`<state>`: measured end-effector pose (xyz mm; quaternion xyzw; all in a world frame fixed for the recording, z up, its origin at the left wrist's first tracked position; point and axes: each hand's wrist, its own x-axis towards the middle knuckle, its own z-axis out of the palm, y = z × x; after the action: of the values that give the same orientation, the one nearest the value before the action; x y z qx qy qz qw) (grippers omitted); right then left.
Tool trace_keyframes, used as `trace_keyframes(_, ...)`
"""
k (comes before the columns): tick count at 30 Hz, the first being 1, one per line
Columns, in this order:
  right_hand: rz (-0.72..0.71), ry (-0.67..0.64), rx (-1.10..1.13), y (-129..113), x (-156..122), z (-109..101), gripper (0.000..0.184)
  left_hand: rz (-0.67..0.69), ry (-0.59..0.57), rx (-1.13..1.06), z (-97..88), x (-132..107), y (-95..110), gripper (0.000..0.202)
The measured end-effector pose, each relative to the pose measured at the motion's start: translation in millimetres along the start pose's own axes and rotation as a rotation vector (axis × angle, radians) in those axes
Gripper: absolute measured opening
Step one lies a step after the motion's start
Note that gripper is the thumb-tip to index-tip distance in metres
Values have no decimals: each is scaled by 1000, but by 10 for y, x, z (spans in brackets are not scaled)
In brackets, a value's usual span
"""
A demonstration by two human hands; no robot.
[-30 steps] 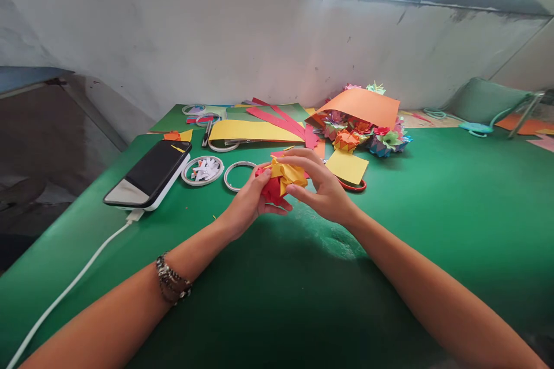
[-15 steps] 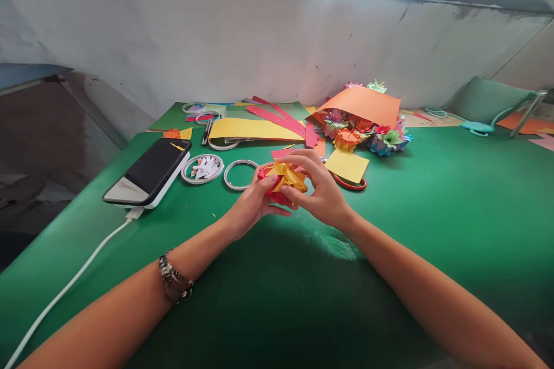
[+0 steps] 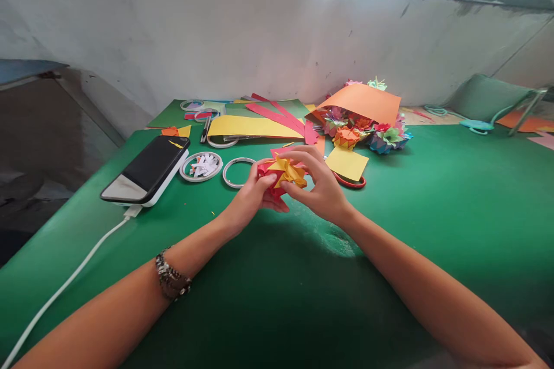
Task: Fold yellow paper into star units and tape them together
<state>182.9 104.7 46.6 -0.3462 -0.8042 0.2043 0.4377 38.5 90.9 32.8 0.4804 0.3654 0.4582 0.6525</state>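
Between my hands, above the green table [image 3: 433, 202], is a red and yellow paper flower [image 3: 289, 173]. My left hand [image 3: 253, 193] supports it from the left, thumb against the red paper and fingers curled beneath. From the right, my right hand [image 3: 322, 187] pinches the yellow petals with thumb and fingers, hiding part of the flower. Just beyond my right hand lie a yellow paper square [image 3: 347, 162] and red-handled scissors [image 3: 354, 184], partly covered by that square. An empty tape ring [image 3: 232, 173] is close to my left hand.
To the left, a black and white power bank [image 3: 149, 170] trails a white cable [image 3: 73, 282]. Another ring [image 3: 201, 167] holds white paper scraps. Further back lie yellow paper [image 3: 251, 128], red strips [image 3: 277, 118] and several finished paper flowers [image 3: 389, 137] under an orange sheet [image 3: 363, 102].
Both hands keep hold of the paper flower in nearly the same place. The fingers of my left hand under it have shifted slightly, and the whole view has moved a little.
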Motion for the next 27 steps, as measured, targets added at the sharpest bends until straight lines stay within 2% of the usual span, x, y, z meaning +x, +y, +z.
trace_keyframes(5, 1, 6, -28, -16, 2, 2, 29, -3, -2, 48, 14, -9, 21, 47)
trace_keyframes(10, 64, 7, -34, -19, 0, -27, 30, 51, 44, 255, -41, -3, 77, 48)
trace_keyframes(15, 101, 0, -18, -2, 1, -48, 29, 12, -51, 358, -99, 7, 114, 49)
trace_keyframes(27, 111, 4, -23, 42, 6, -25, 30, 99, -50, 303, -103, 24, 24, 50)
